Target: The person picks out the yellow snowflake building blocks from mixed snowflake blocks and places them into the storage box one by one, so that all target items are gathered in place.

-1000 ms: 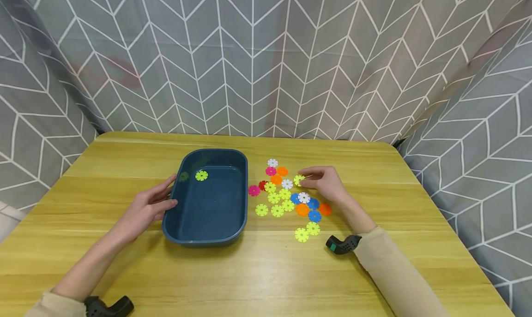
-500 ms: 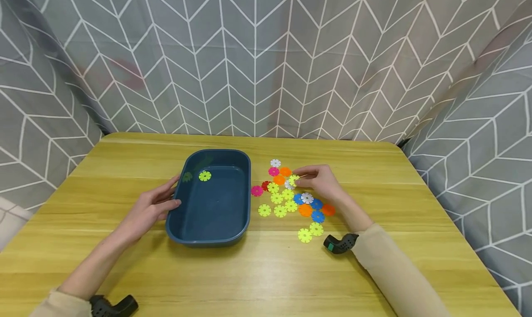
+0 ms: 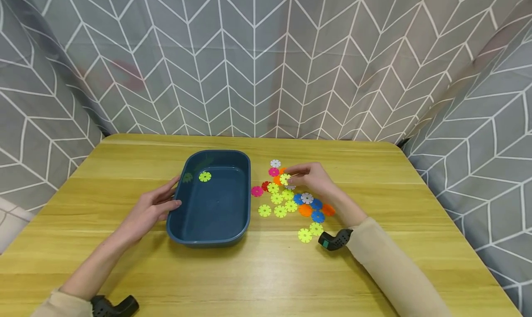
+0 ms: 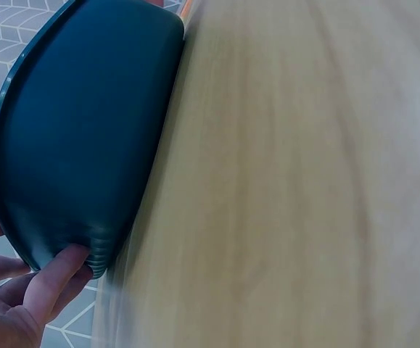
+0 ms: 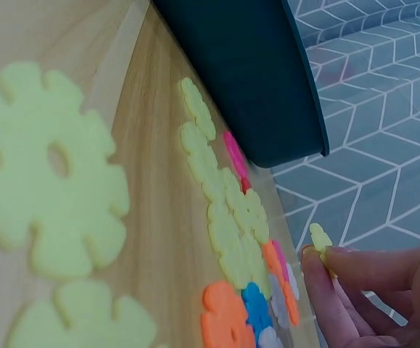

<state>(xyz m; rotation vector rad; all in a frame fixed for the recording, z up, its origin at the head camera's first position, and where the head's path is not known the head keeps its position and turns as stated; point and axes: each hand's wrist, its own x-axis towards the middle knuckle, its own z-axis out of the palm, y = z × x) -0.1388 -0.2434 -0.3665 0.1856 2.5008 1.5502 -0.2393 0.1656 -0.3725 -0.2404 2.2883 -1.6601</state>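
My left hand (image 3: pixel 143 213) grips the left side of a dark blue plastic basin (image 3: pixel 208 237), the thumb at the rim and fingers against the outer wall (image 4: pixel 86 123). One yellow-green snowflake disc lies on the basin's floor near its far left corner. Between thumb and forefinger my right hand (image 3: pixel 311 178) pinches another yellow-green snowflake disc (image 5: pixel 320 238), raised above the table to the right of the basin. Below and around that hand lie loose discs in several colours: yellow-green (image 3: pixel 264 210), orange (image 3: pixel 305 210), blue (image 3: pixel 317 216), white (image 3: pixel 307 198) and pink (image 3: pixel 257 191).
The wooden table (image 3: pixel 257 280) carries the basin and the scattered discs. A grey curtain with white lines (image 3: pixel 249 58) hangs behind the table's far edge and along its sides.
My right hand has moved left with the pinched yellow-green disc, toward the basin, passing over the white and orange discs. The left hand keeps its grip on the basin.
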